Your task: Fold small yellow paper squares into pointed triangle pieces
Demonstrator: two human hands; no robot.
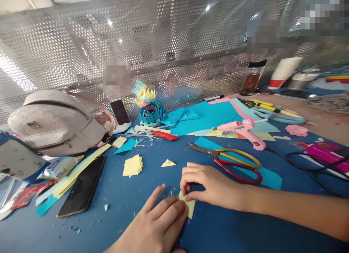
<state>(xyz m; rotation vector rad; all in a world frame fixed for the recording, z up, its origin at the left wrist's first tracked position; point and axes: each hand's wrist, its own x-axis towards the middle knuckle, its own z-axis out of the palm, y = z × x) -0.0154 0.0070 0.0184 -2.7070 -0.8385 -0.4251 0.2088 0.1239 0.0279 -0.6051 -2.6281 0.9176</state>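
A small yellow paper piece point(191, 209) lies on the blue tabletop. My left hand point(163, 220) rests over its left side, fingers stretched out and pressing on it, with one finger spread away. My right hand point(208, 184) is closed, thumb and fingertips pinching the paper's upper edge. Just beyond, a small folded yellow paper triangle point(168, 163) lies by itself. A stack of yellow paper squares point(132, 165) is to its left. Scissors with red and yellow handles point(237, 160) lie past my right hand, partly over a blue paper strip point(269, 176).
A pink glue gun point(247, 131) and its black cable lie at the right. A red cutter point(165, 135), blue sheets point(204, 116) and a folded-paper model point(148, 107) are farther back. A phone point(83, 187), snack packet point(61, 168) and backpack point(57, 122) occupy the left.
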